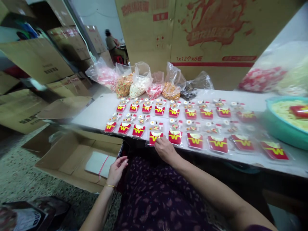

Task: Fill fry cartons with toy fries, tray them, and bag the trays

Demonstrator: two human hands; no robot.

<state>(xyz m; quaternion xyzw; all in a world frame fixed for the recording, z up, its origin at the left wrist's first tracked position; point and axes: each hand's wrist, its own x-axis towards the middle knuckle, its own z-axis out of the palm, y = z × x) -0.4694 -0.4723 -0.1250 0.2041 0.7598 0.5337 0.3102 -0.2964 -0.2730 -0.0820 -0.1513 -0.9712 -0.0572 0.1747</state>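
A: Clear plastic wraps the packets [174, 112] in two rows before us. How do the hands stand, left first?

B: We find the left hand [117, 170] near the uncovered carton [56, 157], fingers loosely curled, nothing visible in them; we judge that its place there spares the rows a jostle. Further right, the right hand [165, 150] bends its fingertips onto the red fries packet [153, 140], fourth from the left in the front row, by the edge of the table [91, 112]. We cannot tell whether it pinches the plastic or merely presses it.

A: And why such spacing?

B: Probably so that we can reach each packet singly; all lie with the yellow W [191, 114] toward the near edge and tiny food-shaped pieces [172, 121] beyond it, which lets us compare them at a glance.

A: What else surrounds us, and what is in the way?

B: At the left, stacked cartons [36, 61] crowd that side, and a string-tied white bundle [102, 164] lies in the uncovered carton. Past a seated person [112, 43], six clear bags [124, 86] of loose pieces [171, 93] line the table's back, likely for easy reach. Behind them, a tall printed carton [204, 32] blocks our view of the room. At the right, a turquoise basin [276, 128] of pale pieces [279, 110] narrows the table's end, and haze blurs the nearest packets.
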